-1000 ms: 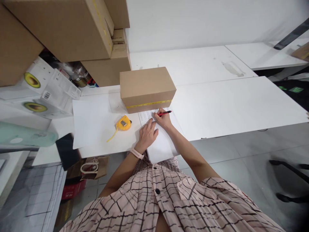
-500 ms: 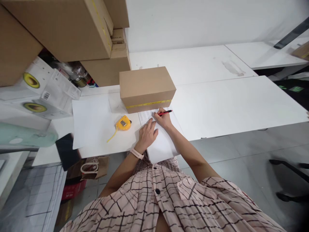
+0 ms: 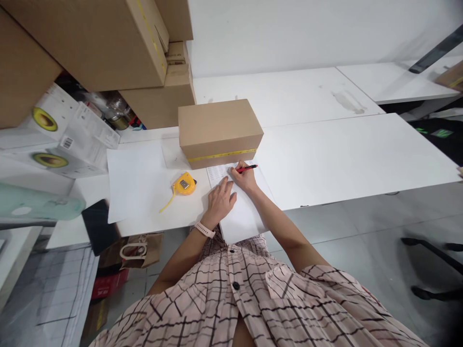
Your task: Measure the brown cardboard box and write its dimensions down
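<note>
A red and black pen (image 3: 248, 168) is gripped in my right hand (image 3: 244, 178), its tip down at a sheet of paper (image 3: 238, 218) with small writing near its top. My left hand (image 3: 221, 199) lies flat on the same paper, fingers stretched out, holding nothing. Just beyond both hands a closed cardboard box (image 3: 220, 126) with a yellow strip along its lower front stands over the paper's far edge. Left of my left hand rests a yellow tape measure (image 3: 184, 183) with a short length of its blade out.
Blank white paper (image 3: 135, 185) lies at the left of the white table (image 3: 325, 159), beside a dark phone or tablet (image 3: 100, 227) over the edge. Avocado-printed boxes (image 3: 68, 135) and large stacked cartons (image 3: 108, 43) crowd the left. A light green bottle (image 3: 39, 200) lies there too.
Almost nothing differs. Both hands keep their places on the paper, and the whole view has shifted very slightly.
</note>
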The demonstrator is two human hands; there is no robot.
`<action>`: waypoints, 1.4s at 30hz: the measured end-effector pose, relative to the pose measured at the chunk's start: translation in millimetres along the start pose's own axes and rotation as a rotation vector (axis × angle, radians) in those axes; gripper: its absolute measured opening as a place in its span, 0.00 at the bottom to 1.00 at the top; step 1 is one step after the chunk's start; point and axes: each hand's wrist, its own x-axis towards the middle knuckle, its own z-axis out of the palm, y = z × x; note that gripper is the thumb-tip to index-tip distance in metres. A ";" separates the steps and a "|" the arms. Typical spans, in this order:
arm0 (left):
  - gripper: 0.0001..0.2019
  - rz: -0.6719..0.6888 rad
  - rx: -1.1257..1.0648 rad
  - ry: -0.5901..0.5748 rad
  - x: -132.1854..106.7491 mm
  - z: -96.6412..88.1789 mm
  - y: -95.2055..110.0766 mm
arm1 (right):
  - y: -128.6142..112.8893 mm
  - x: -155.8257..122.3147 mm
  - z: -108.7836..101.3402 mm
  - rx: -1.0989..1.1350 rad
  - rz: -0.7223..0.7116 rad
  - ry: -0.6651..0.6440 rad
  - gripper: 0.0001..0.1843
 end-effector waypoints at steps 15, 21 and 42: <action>0.24 0.004 -0.014 -0.012 -0.7 -1.9 -0.1 | 0.8 -0.1 -0.4 0.021 -0.032 0.011 0.15; 0.24 0.002 -0.004 -0.011 -1.1 -0.9 0.0 | 3.2 0.7 -0.1 0.005 -0.022 0.017 0.15; 0.23 0.012 -0.022 0.016 -1.7 0.3 -1.5 | -0.1 -1.0 -2.8 -0.017 -0.012 0.013 0.15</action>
